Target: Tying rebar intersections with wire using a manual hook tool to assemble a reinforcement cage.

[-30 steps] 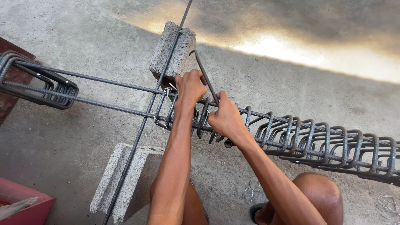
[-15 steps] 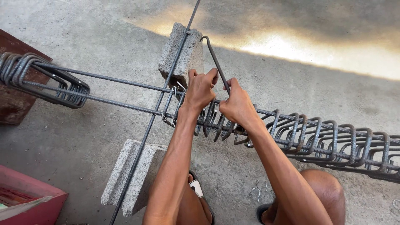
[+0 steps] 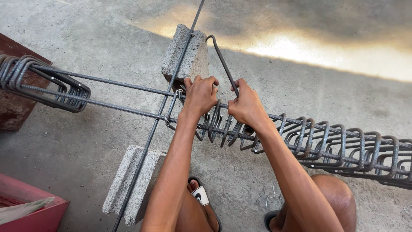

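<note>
A cage of long ribbed steel bars (image 3: 111, 107) runs left to right over a concrete floor, with several bent steel stirrups (image 3: 326, 141) hung on it at the right. My left hand (image 3: 199, 95) grips a stirrup (image 3: 213, 122) at the top bar, near a wire tie (image 3: 178, 92). My right hand (image 3: 246, 105) is closed on a hooked steel rod (image 3: 221, 56) that rises from the cage and curves over at its top. Both hands sit side by side above the bunched stirrups.
A crossing bar (image 3: 148, 141) rests on two grey concrete blocks, one far (image 3: 184, 53) and one near (image 3: 128, 182). More stirrups (image 3: 25, 81) bunch at the left by a red-brown block (image 3: 13, 109). A red bin (image 3: 38, 212) sits bottom left. Loose wire pieces (image 3: 266, 196) lie by my sandalled foot (image 3: 201, 195).
The view has shifted so the cage and blocks sit further right. Both hands have moved closer together on the top bar, and the hooked rod now stands more upright in my right hand.
</note>
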